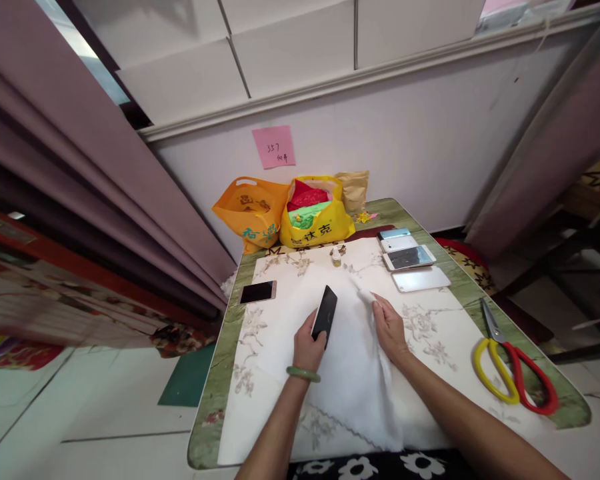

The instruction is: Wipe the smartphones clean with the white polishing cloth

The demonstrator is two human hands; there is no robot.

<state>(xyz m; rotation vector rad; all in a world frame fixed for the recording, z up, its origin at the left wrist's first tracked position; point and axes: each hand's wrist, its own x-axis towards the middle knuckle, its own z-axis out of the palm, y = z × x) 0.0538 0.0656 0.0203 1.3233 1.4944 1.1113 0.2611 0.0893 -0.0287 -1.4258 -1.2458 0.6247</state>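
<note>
A black phone [325,313] is held tilted in my left hand [309,345], which wears a green bangle. My right hand [390,328] pinches the edge of a white cloth [353,380] that spreads over the middle of the table. Another phone with a dark screen [258,292] lies by the left edge. On the right side several phones lie in a column, among them one with a lit, bluish screen [409,258] and one white and face down [421,279]. A small clear bottle [336,257] stands beyond the cloth.
Large scissors [513,373] with yellow and red handles lie at the right edge. Along the back stand an orange bag [253,210], a yellow bag [320,230] with red and green contents, and a brown pouch [354,191]. A patterned white sheet [270,393] covers the green tabletop [205,427].
</note>
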